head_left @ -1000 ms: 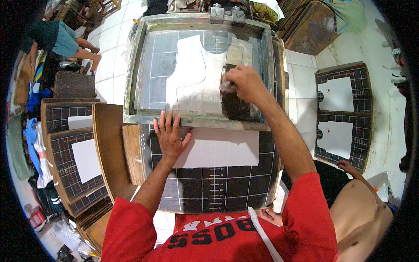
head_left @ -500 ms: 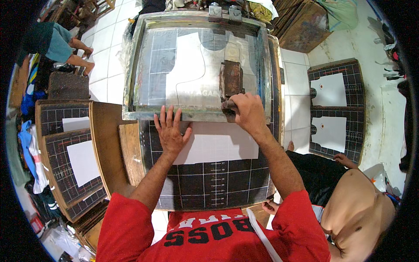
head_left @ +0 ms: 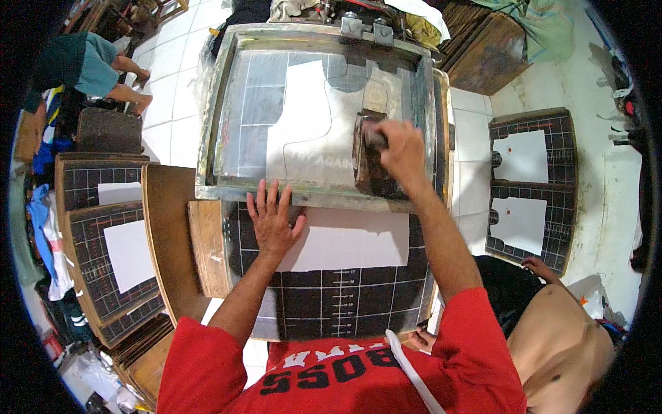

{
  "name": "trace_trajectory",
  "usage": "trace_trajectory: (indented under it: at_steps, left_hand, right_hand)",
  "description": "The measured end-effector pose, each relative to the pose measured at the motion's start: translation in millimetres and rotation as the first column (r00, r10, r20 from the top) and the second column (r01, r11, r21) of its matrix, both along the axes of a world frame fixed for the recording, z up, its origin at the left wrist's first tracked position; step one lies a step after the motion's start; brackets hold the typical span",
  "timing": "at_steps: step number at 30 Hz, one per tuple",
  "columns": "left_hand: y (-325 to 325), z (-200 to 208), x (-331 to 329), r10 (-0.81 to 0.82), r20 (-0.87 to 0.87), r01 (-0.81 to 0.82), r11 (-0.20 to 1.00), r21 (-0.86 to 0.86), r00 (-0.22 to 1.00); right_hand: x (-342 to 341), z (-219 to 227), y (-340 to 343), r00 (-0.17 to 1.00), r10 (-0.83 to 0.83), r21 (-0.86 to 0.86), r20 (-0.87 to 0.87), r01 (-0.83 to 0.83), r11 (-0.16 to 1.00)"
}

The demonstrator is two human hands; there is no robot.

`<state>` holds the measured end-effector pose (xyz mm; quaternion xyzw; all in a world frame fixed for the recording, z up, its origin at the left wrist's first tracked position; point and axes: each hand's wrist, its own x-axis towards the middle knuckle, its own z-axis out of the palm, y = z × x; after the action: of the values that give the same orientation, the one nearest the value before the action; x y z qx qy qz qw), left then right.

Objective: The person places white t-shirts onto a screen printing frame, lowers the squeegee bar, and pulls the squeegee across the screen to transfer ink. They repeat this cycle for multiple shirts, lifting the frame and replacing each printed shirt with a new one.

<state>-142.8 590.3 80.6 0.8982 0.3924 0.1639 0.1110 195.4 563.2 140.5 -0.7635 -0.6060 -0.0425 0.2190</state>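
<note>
A printing screen (head_left: 227, 183) in a worn metal frame lies over a dark gridded board (head_left: 314, 303). Under it a white fabric piece (head_left: 345, 241) sticks out on the near side. My left hand (head_left: 278, 224) lies with fingers spread on the frame's near rail, holding nothing. Inside the frame, on the right, my right hand (head_left: 403, 155) is closed round the dark handle of a squeegee (head_left: 376, 138). Around and below that handle is a dark brown ink-stained patch (head_left: 372, 172); its exact outline is partly hidden by my hand. Pale lettering shows through the mesh beside it.
Metal clamps (head_left: 365, 29) hold the screen's far edge. Gridded boards with white fabric pieces stand left (head_left: 89, 241) and right (head_left: 531, 221). A wooden panel (head_left: 176, 241) rises close on the left. Another person (head_left: 562, 345) is near right; someone's legs (head_left: 131, 86) show far left.
My right hand has moved from the near rail further in over the screen, with the dark handle in it. My left hand stays on the rail. The whole view has shifted slightly.
</note>
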Motion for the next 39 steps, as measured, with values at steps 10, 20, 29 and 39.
trace_trajectory:
  at_steps: [10, 20, 29, 39]
  left_hand:
    - [-0.1, -1.8, -0.9, -0.006, 0.027, 0.006, 1.000, 0.014, 1.000]
    - [10.5, 5.3, 2.9, -0.005, 0.063, 0.001, 0.998, 0.058, 0.998]
    - [39.6, 56.4, 8.7, -0.136, 0.177, 0.136, 0.991, 0.012, 0.975]
    - [78.3, 211.2, 26.4, -0.260, 0.238, 0.230, 0.962, 0.144, 0.936]
  right_hand:
    - [27.7, -5.5, 45.4, 0.991, -0.125, -0.020, 0.042, 0.126, 0.992]
    - [-52.5, 3.7, -56.4, 0.996, -0.067, -0.083, -0.059, 0.062, 0.995]
    - [-39.9, 43.7, -60.9, 0.992, -0.038, -0.051, -0.121, 0.032, 0.998]
    - [-53.7, 136.1, -65.6, 0.970, -0.156, 0.271, 0.187, 0.101, 0.957]
